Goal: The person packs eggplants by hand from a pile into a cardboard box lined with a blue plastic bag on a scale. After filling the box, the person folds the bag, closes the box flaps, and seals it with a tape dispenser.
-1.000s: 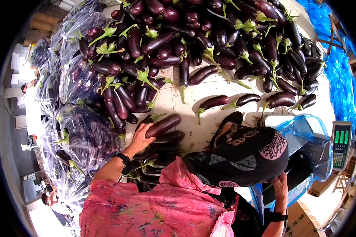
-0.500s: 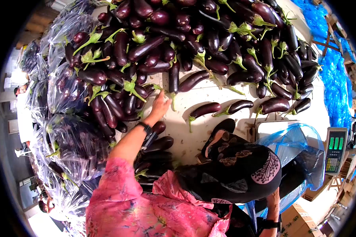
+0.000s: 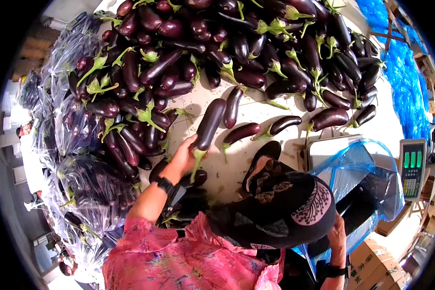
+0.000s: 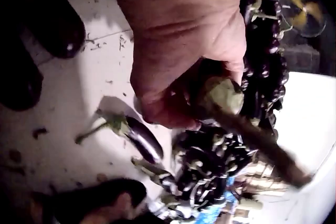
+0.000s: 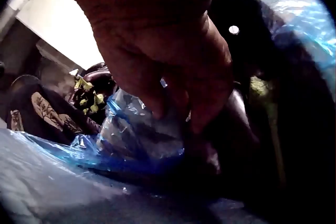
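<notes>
My left hand [image 3: 182,157] grips a dark purple eggplant [image 3: 210,123] at its stem end, its body pointing away from me over the pale floor. Up close in the left wrist view, the cut stem [image 4: 262,142] and pale green cap stick out past my curled fingers. Beneath that forearm lies a row of eggplants [image 3: 191,198], partly hidden by the arm. On the right, my right hand [image 5: 163,61] pinches the edge of a blue plastic bag [image 5: 142,145]. Dark eggplants lie inside the bag, close under the fingertips, mostly in shadow.
A large heap of eggplants [image 3: 237,48] spreads across the back. Clear plastic bags [image 3: 92,188] filled with eggplants line the left. A scale display [image 3: 413,164] stands at the right, near blue plastic sheeting [image 3: 408,96] and a cardboard box [image 3: 374,266]. My shoe [image 3: 268,152] rests on the floor.
My left hand left the eggplant row, reached forward to one eggplant at the heap's edge, and now holds it, drawn back toward me. The right hand stays at the blue bag.
</notes>
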The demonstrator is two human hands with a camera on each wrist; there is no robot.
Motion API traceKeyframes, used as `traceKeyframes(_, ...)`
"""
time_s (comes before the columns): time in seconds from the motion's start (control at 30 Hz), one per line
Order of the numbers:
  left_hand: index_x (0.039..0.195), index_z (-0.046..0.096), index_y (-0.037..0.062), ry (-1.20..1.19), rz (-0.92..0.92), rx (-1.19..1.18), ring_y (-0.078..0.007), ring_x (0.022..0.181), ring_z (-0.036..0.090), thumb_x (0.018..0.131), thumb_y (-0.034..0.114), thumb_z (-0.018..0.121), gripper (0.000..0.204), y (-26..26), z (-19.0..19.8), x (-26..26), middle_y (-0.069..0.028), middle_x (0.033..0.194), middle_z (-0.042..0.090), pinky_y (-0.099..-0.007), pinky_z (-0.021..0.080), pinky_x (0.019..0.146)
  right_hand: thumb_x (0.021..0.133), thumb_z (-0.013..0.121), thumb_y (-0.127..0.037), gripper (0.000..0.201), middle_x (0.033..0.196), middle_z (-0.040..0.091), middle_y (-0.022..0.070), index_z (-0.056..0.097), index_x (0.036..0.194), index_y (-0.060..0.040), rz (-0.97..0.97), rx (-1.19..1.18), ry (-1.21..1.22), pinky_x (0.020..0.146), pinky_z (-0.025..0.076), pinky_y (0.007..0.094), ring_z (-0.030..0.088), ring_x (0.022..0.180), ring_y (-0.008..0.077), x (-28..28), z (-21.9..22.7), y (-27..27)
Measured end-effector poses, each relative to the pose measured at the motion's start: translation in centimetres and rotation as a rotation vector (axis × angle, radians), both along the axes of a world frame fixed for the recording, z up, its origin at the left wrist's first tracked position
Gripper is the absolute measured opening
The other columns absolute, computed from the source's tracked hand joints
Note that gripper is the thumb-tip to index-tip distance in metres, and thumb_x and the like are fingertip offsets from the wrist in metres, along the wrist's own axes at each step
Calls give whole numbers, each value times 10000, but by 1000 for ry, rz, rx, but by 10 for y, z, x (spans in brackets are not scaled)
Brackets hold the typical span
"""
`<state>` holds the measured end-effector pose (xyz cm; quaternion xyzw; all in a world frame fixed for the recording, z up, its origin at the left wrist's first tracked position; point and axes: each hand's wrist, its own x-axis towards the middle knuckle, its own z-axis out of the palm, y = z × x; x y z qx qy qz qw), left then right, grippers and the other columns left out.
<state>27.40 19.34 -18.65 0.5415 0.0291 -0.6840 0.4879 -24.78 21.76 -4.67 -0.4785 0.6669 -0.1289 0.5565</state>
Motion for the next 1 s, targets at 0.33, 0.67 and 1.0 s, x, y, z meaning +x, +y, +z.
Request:
traceKeyframes(0.33, 1328, 500, -58, -76, -327, -285, -170, 581, 559, 936, 619, 407, 788, -26, 194, -69, -101, 787, 591, -284, 445, 481, 941, 677, -225, 349, 982, 693, 92, 626, 1177, 27, -20, -105, -44, 794, 507, 296, 615, 898, 132, -19, 38, -20)
traceKeyframes(0.67, 1415, 423, -34, 35, -1163, -533, -144, 970, 637, 974, 299, 581, 575, -36, 287, -256, -85, 1162, 620, -285, 531, 852, 912, 697, -232, 370, 913, 714, 132, 645, 1160, 37, -124, -322, 169, 745, 539, 310, 671, 817, 174, -98, 75, -23)
traceKeyframes(1.0, 1165, 516, 1, -376, -1412, -500, -186, 824, 651, 942, 319, 626, 404, -42, 169, -392, -104, 876, 634, -342, 535, 682, 870, 710, -226, 364, 1022, 724, 206, 652, 1127, 24, 56, -357, 229, 801, 552, 377, 712, 937, 321, -110, 44, -19)
